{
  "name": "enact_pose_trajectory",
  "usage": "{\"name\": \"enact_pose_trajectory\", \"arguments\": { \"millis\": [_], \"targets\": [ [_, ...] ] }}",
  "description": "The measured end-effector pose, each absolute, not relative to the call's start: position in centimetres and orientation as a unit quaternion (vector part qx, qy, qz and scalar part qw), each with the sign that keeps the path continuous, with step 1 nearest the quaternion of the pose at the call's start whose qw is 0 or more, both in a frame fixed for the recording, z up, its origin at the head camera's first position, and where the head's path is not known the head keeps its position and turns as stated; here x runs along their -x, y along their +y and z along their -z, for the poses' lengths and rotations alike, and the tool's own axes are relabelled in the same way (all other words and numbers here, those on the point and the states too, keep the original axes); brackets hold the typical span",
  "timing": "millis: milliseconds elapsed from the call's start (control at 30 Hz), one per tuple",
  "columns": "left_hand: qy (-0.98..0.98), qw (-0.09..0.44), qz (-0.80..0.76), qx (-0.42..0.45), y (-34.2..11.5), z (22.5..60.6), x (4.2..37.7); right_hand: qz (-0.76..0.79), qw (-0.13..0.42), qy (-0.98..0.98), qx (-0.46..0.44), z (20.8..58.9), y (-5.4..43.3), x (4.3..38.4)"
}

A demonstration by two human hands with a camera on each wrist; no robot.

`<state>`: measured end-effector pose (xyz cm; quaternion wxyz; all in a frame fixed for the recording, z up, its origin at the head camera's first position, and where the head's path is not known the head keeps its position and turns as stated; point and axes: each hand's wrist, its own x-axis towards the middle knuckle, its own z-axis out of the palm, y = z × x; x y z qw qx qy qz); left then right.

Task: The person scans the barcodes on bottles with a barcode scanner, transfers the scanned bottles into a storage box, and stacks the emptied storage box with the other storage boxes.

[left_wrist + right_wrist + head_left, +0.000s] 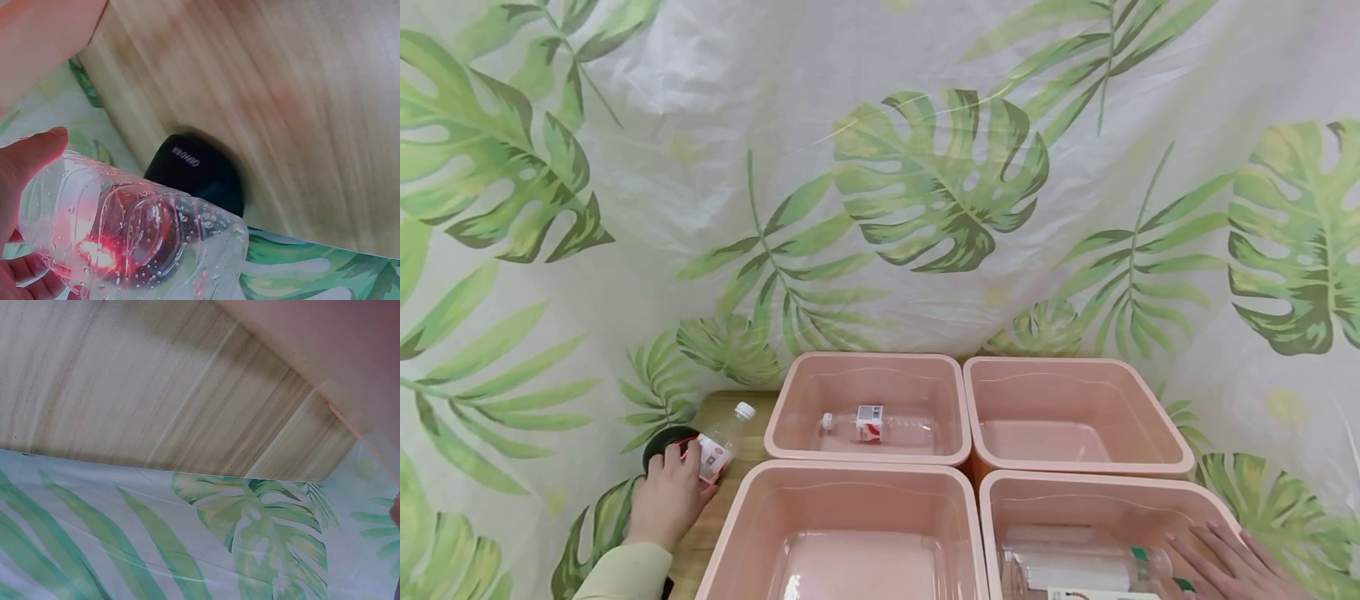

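Note:
At the left of the head view my left hand (672,492) grips a clear plastic bottle (718,450) with a white cap and a red-and-white label. The bottle is tilted, cap pointing away to the right. Close behind it is a black rounded device (662,442); in the left wrist view white lettering marks this device (199,170), and red light glows through the clear bottle (206,250). My right hand (1232,562), fingers extended, is at the right side of the front right pink bin (1105,483). Clear bottles (1075,568) with green parts lie in that bin.
Three more pink bins adjoin it: the front left bin (850,471), the back right bin (1075,367) and the back left bin (880,360), which holds a clear labelled bottle (871,425). Under them is a wooden table (741,483). A leaf-patterned curtain (925,308) hangs behind.

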<state>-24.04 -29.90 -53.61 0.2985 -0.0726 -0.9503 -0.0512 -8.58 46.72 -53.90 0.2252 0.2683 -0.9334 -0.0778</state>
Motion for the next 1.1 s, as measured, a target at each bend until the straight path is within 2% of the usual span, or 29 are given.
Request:
{"name": "enact_pose_trajectory", "arguments": {
  "millis": [133,267,500,600,800,933,1100],
  "targets": [
    [-0.965,0.223,0.135,0.017,-29.9,51.7,24.2,0.087,0.232,-0.927,-0.281,53.8,46.8,8.7],
    [-0.957,0.158,0.239,-0.038,-29.2,48.1,24.4,0.084,0.229,-0.927,-0.284,53.8,46.7,8.7],
    [-0.887,0.203,0.406,-0.088,-26.1,41.9,25.0,0.073,0.225,-0.931,-0.277,53.7,47.0,8.6],
    [-0.820,0.187,0.529,-0.114,-24.3,40.6,25.4,0.066,0.218,-0.934,-0.275,53.8,47.1,8.5],
    [-0.620,0.073,0.773,-0.114,-21.4,40.7,25.9,0.055,0.217,-0.936,-0.273,54.1,47.2,8.6],
    [-0.562,0.009,0.818,-0.119,-19.8,41.7,26.0,0.064,0.220,-0.934,-0.275,54.1,47.1,8.6],
    [-0.521,-0.024,0.844,-0.123,-17.4,42.8,26.4,0.065,0.220,-0.936,-0.268,54.0,47.1,8.6]
  ]
}}
